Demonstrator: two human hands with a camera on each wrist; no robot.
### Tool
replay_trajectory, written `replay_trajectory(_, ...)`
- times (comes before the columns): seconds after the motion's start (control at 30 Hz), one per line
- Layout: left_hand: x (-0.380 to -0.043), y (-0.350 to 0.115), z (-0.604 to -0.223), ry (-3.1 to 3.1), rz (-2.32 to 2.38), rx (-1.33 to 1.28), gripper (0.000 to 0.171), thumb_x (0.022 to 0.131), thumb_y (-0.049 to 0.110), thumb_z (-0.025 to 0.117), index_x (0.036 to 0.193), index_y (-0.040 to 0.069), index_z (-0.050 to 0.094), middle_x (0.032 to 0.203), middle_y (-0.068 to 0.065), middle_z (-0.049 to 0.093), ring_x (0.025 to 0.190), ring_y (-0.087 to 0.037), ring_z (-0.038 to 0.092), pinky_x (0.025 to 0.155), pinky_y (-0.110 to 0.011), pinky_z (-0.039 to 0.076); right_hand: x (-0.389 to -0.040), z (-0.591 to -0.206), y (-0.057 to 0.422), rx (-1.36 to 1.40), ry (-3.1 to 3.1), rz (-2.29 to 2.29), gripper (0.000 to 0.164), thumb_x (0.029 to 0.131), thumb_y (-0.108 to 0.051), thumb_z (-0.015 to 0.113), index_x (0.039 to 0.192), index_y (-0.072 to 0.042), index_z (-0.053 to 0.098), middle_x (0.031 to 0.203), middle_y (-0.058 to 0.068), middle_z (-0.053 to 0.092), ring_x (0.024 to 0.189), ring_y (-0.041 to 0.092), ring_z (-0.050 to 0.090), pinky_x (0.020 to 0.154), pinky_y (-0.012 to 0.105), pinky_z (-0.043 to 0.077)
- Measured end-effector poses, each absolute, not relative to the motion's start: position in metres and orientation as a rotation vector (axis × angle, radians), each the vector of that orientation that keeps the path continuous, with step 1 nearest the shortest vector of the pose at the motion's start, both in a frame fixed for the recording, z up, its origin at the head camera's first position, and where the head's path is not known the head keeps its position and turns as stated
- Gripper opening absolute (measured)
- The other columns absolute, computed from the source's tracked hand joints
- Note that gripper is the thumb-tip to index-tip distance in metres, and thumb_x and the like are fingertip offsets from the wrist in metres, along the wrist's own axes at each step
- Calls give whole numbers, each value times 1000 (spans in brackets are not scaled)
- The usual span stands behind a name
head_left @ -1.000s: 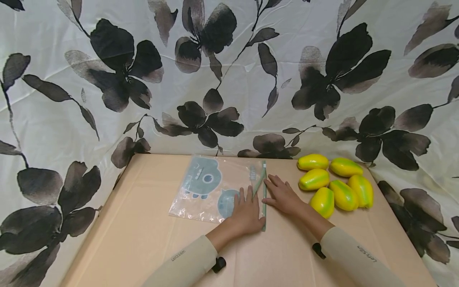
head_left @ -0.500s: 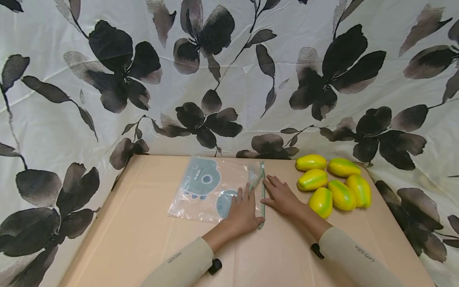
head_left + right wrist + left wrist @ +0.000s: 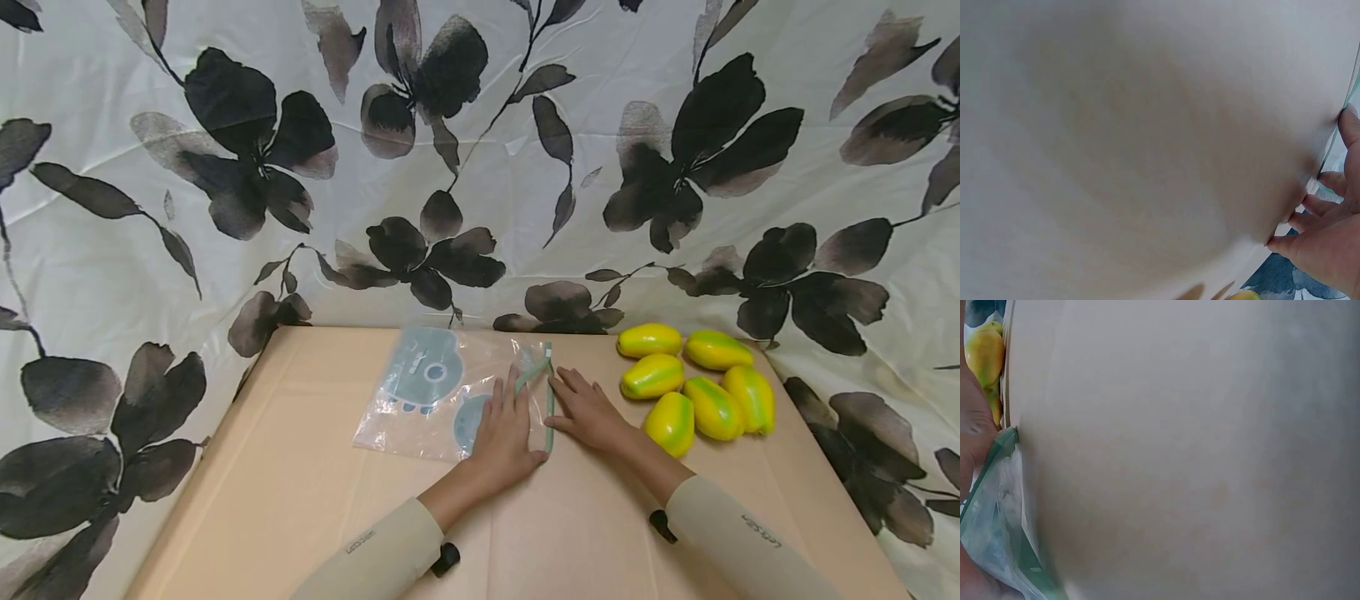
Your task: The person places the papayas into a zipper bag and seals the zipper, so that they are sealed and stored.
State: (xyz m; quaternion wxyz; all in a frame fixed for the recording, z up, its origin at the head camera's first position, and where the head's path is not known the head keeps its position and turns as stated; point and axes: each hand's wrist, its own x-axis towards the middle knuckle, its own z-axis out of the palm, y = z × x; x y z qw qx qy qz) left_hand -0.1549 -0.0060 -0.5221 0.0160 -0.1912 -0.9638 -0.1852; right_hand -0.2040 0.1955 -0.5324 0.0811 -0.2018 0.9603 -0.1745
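Note:
A clear plastic zip bag (image 3: 431,390) with blue cartoon prints lies flat on the cardboard-coloured table. Its mouth, edged by green strips (image 3: 533,372), faces right; the upper strip is folded back from the lower one, so the mouth gapes. My left hand (image 3: 501,442) lies on the bag with fingers extended, thumb at the near end of the strip. My right hand (image 3: 590,410) rests just right of the mouth, fingertips at the green edge. The left wrist view catches the parted green edges (image 3: 999,442) beside the hand. In the right wrist view, my right fingertips (image 3: 1334,181) touch down along the bag's edge.
Several glossy yellow-green fruits (image 3: 693,400), mango- or papaya-like, sit in a group to the right of my right hand. The table (image 3: 300,500) ends at the back against a floral cloth (image 3: 465,167).
The upper green strip has been pushed back to the left, widening the mouth. My left hand has shifted slightly up and left, and the near end of the strip has drawn upward. The right hand barely moves.

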Motion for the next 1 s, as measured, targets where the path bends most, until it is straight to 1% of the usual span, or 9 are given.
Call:
replay_trajectory(0.17,-155,-7,-523,-3003,-582,-596,111,73,43,92,157,0,33,174,-17,1,156,-47,21,120,-59,35,-205,-533,195,-609,2872,-511,81,96,-47,69,158,-3,39,166,24,29,154,48,24,117,76,22)
replay_trajectory(0.43,-158,-7,-522,-2975,-526,-597,118,69,48,94,157,-1,33,174,-18,0,157,-46,19,120,-59,35,-204,-532,195,-615,2867,-504,82,96,-47,69,158,-3,38,167,24,28,155,47,23,117,75,22)
replay_trajectory(0.63,-158,-8,-520,-2958,-508,-589,120,66,50,95,156,0,34,174,-19,-1,157,-46,17,121,-59,34,-203,-532,195,-623,2870,-513,83,96,-47,69,158,-3,38,167,25,28,155,47,23,117,76,22)
replay_trajectory(0.77,-158,-9,-521,-2947,-520,-591,119,65,50,96,155,0,36,173,-20,0,157,-46,18,120,-60,35,-202,-532,194,-614,2874,-514,83,95,-48,69,159,-4,38,166,24,29,155,47,24,117,75,22)
replay_trajectory(1.0,-160,-8,-522,-2950,-502,-599,117,65,51,95,154,-1,39,173,-21,2,156,-47,22,119,-60,37,-203,-532,194,-587,2895,-556,84,92,-46,74,156,-3,41,164,24,33,153,46,28,116,76,25)
